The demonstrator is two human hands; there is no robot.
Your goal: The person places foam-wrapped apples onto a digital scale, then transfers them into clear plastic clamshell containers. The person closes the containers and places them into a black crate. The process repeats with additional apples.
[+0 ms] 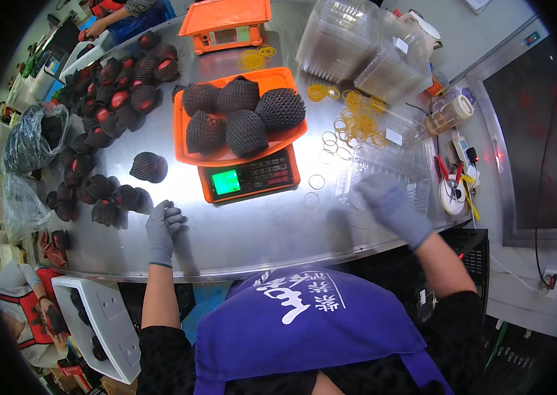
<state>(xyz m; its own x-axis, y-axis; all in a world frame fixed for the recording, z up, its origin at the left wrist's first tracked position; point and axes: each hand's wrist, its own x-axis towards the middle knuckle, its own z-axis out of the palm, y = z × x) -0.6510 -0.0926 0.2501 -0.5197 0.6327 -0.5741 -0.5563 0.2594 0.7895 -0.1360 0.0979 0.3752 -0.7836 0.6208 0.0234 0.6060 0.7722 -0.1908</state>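
My left hand, in a grey glove, rests over the front of the metal table with its fingers curled in and nothing showing in them. In a matching glove, my right hand reaches over a clear plastic clamshell box; motion smears its fingers, so its grip is unclear. Between and beyond my hands stands an orange digital scale with a lit green display. Several round red fruits in black foam nets lie in its orange tray. One netted fruit sits alone left of the scale.
Many netted fruits spread over the table's left side, near plastic bags. Yellow rubber bands lie right of the scale, below stacked clear boxes. A second orange scale stands behind. Red-handled pliers lie far right. Other people work at left.
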